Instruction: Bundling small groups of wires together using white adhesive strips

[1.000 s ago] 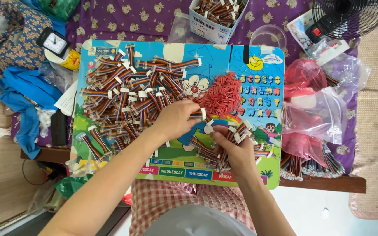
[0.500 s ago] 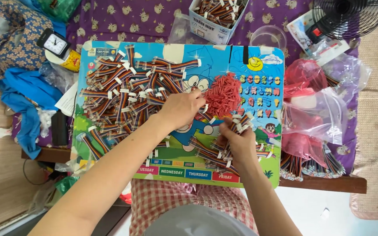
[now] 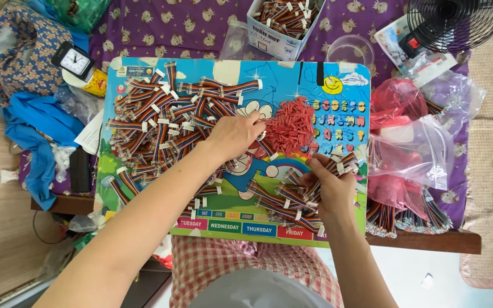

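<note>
Here, left to right as I look down:

Far left: a blue cloth [image 3: 27,122] and a small black clock [image 3: 75,61] lie off the edge of the board.
Board: a bright cartoon play board [image 3: 229,77] rests on the bench [image 3: 429,242] over a purple patterned cloth [image 3: 161,28].
Loose pile: a wide heap of rainbow ribbon cables [image 3: 155,122] with white plugs covers the board's left half.
Left hand: my left hand [image 3: 234,136] lies palm down at the heap's right edge, fingers curled into the cables; I cannot tell whether they grip one.
Red heap: a mound of small red pieces [image 3: 289,126] sits mid-board, just beside my left fingertips.
Right hand: my right hand [image 3: 332,185] is closed around a bundle of cables [image 3: 283,199] at the board's lower right, fingers narrow on it.
Box: a white carton of cables [image 3: 283,23] stands above the board.
Right: clear and red plastic bags [image 3: 412,142] lie beside a black fan [image 3: 455,23].
</note>
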